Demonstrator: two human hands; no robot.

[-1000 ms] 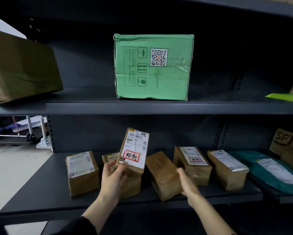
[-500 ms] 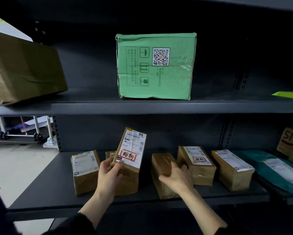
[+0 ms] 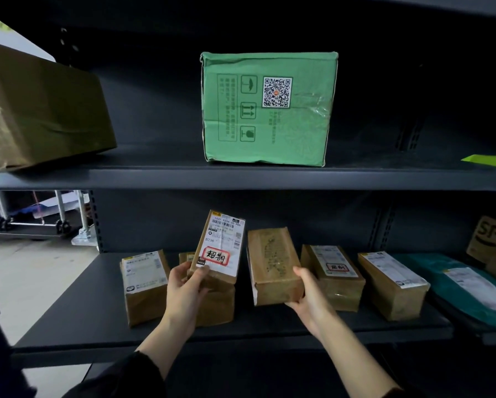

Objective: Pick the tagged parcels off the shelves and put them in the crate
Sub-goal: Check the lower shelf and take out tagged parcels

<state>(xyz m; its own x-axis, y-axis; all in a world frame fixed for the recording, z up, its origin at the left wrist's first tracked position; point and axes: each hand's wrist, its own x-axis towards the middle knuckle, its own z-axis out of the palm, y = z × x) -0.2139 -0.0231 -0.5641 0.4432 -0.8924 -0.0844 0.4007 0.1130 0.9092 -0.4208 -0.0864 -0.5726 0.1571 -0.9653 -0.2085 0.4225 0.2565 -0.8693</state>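
My left grip is curled round the tagged parcel. Label reads B238, red-framed tag handwritten 超期. It's held upright over the lower shelf, left of middle. My right grip is clamped on a plain parcel at mid-shelf, no label showing. The neighbour parcel is also red-tagged. The green box on the shelf above has a QR code. The right-edge carton says SF.

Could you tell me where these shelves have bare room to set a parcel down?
The upper shelf is bare between the large brown box and the green box, and again right of it. The lower shelf is free mainly left of the leftmost parcel; the rest is crowded.
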